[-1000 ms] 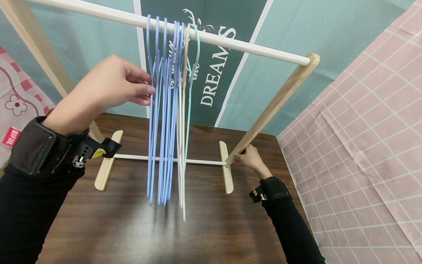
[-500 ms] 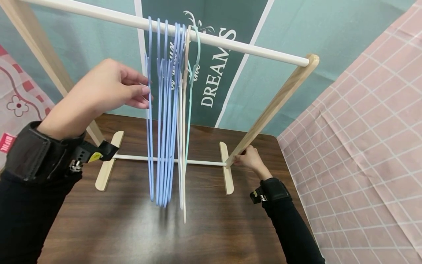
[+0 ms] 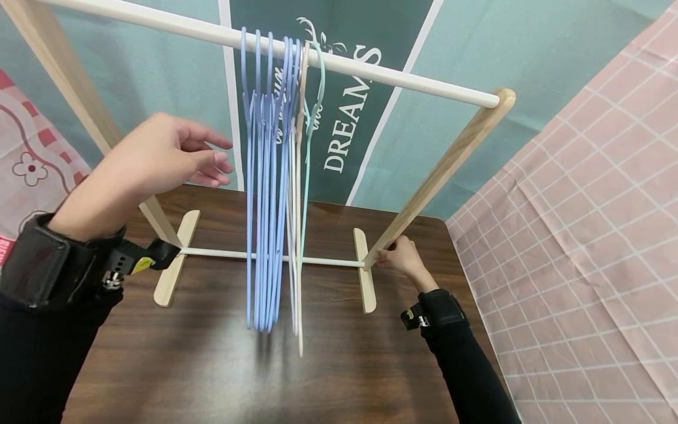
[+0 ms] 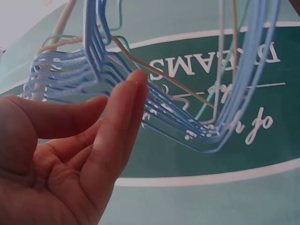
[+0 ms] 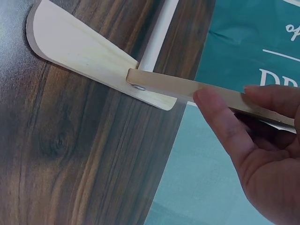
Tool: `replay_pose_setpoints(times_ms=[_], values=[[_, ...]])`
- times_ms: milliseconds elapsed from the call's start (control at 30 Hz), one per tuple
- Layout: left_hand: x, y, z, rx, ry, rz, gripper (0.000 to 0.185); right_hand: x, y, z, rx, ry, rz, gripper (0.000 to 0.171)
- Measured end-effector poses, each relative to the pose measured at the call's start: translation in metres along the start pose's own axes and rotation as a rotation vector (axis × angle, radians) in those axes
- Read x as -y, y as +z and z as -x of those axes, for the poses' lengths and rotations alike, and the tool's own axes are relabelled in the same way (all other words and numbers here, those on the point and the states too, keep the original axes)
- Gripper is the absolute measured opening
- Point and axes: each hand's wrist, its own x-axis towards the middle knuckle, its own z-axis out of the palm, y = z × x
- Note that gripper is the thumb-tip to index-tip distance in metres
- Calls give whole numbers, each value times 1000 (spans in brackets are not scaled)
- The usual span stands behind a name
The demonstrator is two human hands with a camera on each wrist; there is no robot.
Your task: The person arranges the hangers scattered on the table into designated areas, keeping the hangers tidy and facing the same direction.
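A small wooden clothes rack stands on a dark wood table (image 3: pixel 201 365). Several blue hangers (image 3: pixel 267 194), a cream one (image 3: pixel 298 235) and a pale green one (image 3: pixel 311 112) hang bunched on its white top rail (image 3: pixel 402 79). My left hand (image 3: pixel 209 159) hovers just left of the blue hangers (image 4: pixel 154 112), fingers loosely extended, touching none of them. My right hand (image 3: pixel 394 254) grips the rack's right upright (image 3: pixel 439 171) near its foot (image 3: pixel 364 277); in the right wrist view the thumb (image 5: pixel 218 115) presses on the upright (image 5: pixel 187 86).
The rack's left upright (image 3: pixel 69 76) and left foot (image 3: pixel 175 259) are joined to the right by a thin white lower bar (image 3: pixel 222 253). A teal banner with white lettering (image 3: pixel 344 118) hangs behind. A pink checked cloth (image 3: pixel 582 235) covers the right side.
My left hand let go of the leftmost blue hanger and drew back down and to the left. The hangers settled closer together. The right hand stayed on the upright.
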Motion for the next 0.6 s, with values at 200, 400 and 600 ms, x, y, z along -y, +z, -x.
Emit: replay_pose_setpoints(times_ms=[200, 400, 600], values=[[15, 2, 7, -44, -16, -85, 40, -4, 1, 3, -7, -14, 17, 29], [33, 7, 14, -59, -52, -97, 46, -18, 6, 7, -24, -20, 50, 28], [59, 15, 22, -53, -61, -108, 37, -36, 15, 14, -62, -29, 56, 31]])
